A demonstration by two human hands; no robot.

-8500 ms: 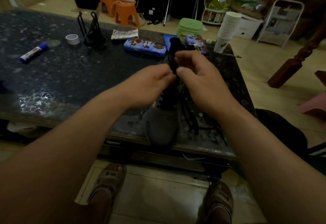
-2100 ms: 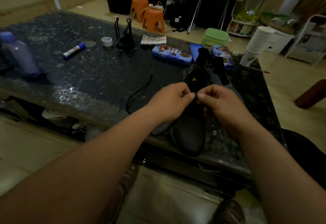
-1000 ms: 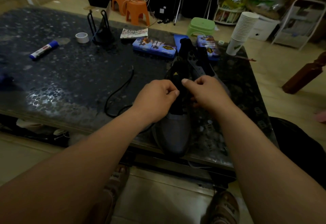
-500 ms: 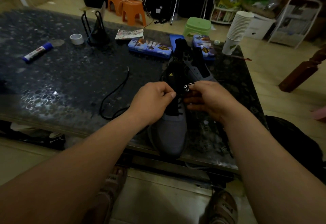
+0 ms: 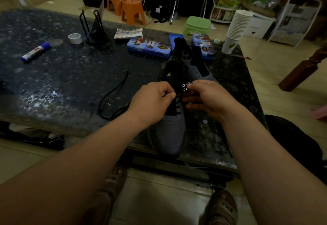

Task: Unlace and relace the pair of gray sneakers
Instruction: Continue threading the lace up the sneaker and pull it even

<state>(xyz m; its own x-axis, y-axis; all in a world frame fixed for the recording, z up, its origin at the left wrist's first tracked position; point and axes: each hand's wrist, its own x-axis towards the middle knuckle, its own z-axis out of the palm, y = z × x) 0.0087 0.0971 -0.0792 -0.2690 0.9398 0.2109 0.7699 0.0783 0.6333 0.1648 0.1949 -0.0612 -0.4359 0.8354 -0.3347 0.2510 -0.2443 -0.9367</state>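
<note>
A gray sneaker (image 5: 169,132) with a black tongue lies on the dark table (image 5: 62,76), toe over the near edge. A second gray sneaker (image 5: 196,67) lies just behind it. My left hand (image 5: 152,101) pinches the black lace at the left eyelets. My right hand (image 5: 210,99) holds the sneaker's right eyelet flap, where metal eyelets (image 5: 184,86) show. A loose stretch of black lace (image 5: 113,93) trails left across the table. The lower eyelets are laced.
Two blue tins (image 5: 148,47), a leaflet, a tape roll (image 5: 75,38), a black wire stand (image 5: 93,28) and a blue marker (image 5: 35,51) lie farther back. A stack of paper cups (image 5: 236,28) stands at the far right corner. Stools stand beyond.
The lace has come out of the upper eyelets and now trails left on the table. My hands have moved down the sneaker from its top to the middle eyelets.
</note>
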